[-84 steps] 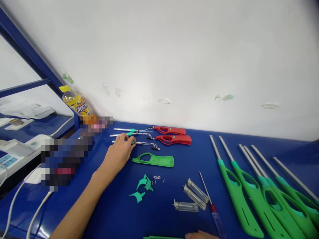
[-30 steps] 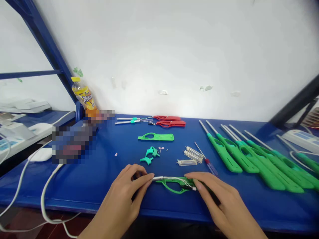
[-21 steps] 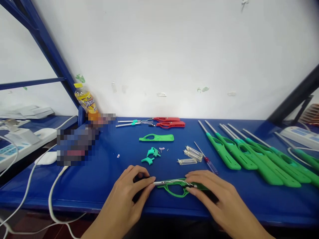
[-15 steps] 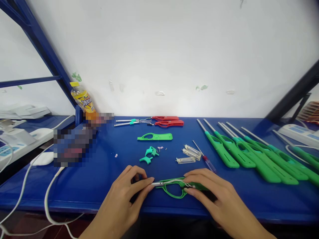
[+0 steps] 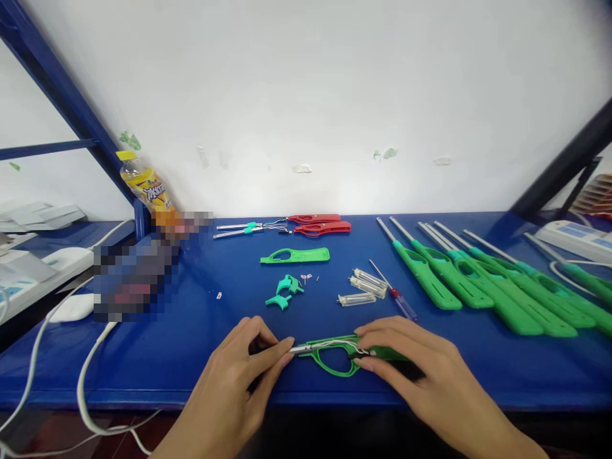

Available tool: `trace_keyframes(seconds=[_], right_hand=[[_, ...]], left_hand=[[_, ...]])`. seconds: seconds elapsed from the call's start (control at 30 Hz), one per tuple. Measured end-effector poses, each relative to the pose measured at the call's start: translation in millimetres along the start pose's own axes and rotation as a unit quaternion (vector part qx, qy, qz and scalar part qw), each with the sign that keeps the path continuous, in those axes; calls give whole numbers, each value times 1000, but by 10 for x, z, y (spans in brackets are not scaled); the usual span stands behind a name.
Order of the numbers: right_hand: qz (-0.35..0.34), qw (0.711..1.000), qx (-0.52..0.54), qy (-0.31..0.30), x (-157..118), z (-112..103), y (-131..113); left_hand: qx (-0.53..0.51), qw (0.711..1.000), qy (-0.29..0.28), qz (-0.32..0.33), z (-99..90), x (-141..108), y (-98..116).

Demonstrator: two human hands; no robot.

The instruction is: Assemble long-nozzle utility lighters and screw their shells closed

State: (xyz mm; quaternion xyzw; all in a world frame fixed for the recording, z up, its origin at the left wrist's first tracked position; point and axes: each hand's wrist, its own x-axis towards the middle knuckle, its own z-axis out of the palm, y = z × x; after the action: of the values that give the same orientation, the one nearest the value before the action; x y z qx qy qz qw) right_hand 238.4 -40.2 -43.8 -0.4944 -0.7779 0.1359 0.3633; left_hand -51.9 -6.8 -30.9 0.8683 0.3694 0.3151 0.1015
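Note:
My left hand [image 5: 243,376] is closed, thumb and forefinger pinching a metal lighter tube [image 5: 301,349]. The tube lies at the narrow end of an open green lighter shell half [image 5: 329,370] near the table's front edge. A white wire [image 5: 335,343] runs from the tube along the shell towards my right hand [image 5: 415,370]. That hand is closed over the shell's wide end, its thumb by a small black part [image 5: 359,355]. My right fingers hide much of the shell's handle.
Beyond the hands lie teal plastic pieces [image 5: 278,301], clear fuel tanks [image 5: 356,299], a screwdriver [image 5: 404,305] and another green shell half [image 5: 306,255]. Opened red lighters [image 5: 322,227] lie near the wall. Several green lighters [image 5: 430,280] line the right; a drink bottle [image 5: 148,188] leans at left.
The view has shifted slightly, so the things on the table appear a little higher. Both hands keep nearly the same hold, the right fingers moving only slightly around the black part.

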Motion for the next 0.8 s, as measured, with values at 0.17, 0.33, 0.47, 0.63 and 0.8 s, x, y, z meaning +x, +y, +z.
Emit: trace_keyframes(seconds=[0.17,0.33,0.47,0.63,0.8], right_hand=[[40,999,-4,18,-12,10,-13],[66,998,-1,18,-7,5,-35],[72,997,30,-21,11,-56,-25],[90,992,64,-60,25,-113,15],[89,992,56,-65,20,-96,7]], left_hand=[[-12,1000,-12,-6,-1,-25,-28],[-14,1000,6,1,15,-19,-56],[-12,1000,17,4,8,0,-54],[-7,1000,24,5,6,3,-57],[5,1000,20,9,42,-61,-60]])
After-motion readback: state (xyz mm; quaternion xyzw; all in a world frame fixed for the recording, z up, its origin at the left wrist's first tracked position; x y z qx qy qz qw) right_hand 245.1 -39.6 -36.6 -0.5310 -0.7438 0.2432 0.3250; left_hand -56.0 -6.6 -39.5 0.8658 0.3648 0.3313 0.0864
